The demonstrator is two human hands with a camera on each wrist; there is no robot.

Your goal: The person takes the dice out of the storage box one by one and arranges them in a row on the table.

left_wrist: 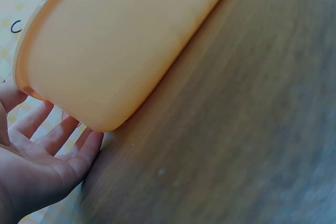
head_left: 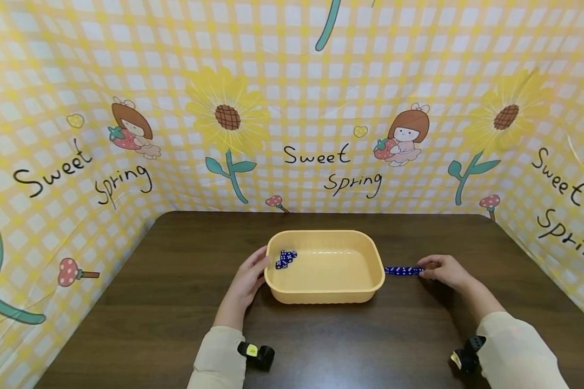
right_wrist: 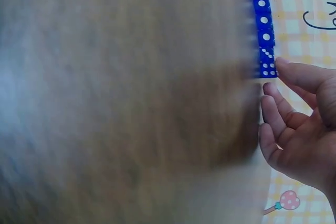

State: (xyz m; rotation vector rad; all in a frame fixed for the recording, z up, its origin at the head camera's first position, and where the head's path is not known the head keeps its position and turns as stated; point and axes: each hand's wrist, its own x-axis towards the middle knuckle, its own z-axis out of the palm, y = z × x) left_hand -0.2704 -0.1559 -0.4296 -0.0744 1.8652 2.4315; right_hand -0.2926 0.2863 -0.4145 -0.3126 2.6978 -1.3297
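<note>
A yellow plastic tray (head_left: 328, 297) with rounded corners stands mid-table, several blue dice with white dots (head_left: 285, 260) clustered inside its left end. Against the outside of its left wall rests my left hand (head_left: 246, 281); in the left wrist view its relaxed fingers (left_wrist: 65, 135) touch the tray's end (left_wrist: 105, 61). A straight row of blue dice (head_left: 401, 270) extends from the tray's right side. My right hand (head_left: 445, 270) pinches the end die (right_wrist: 269, 70) at the row's right end. One fingertip behind that die is hidden.
The dark wooden table (head_left: 185, 302) carries all of this. A yellow checked cloth (head_left: 302, 81) with flowers and "Sweet Spring" lettering rises behind and at both sides. A black device (head_left: 257, 355) is strapped to each wrist over light sleeves.
</note>
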